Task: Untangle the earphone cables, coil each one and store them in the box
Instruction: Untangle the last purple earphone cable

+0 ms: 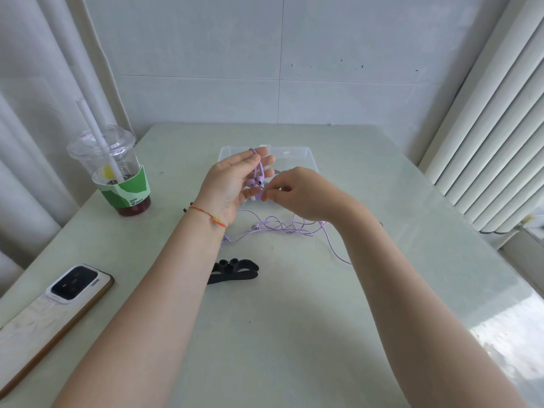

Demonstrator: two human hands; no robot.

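Note:
My left hand is raised above the table, palm turned right with its fingers fairly straight. Purple earbuds hang against those fingers, with cable looped over them. My right hand pinches the purple cable just right of the earbuds. The rest of the purple earphone cable lies in a loose tangle on the table below both hands, one strand trailing toward my right forearm. A clear plastic box sits behind the hands, partly hidden by them.
A black cable holder lies on the table near my left forearm. A plastic cup with a straw and green sleeve stands at the left. A phone lies at the near left edge. Blinds hang on the right.

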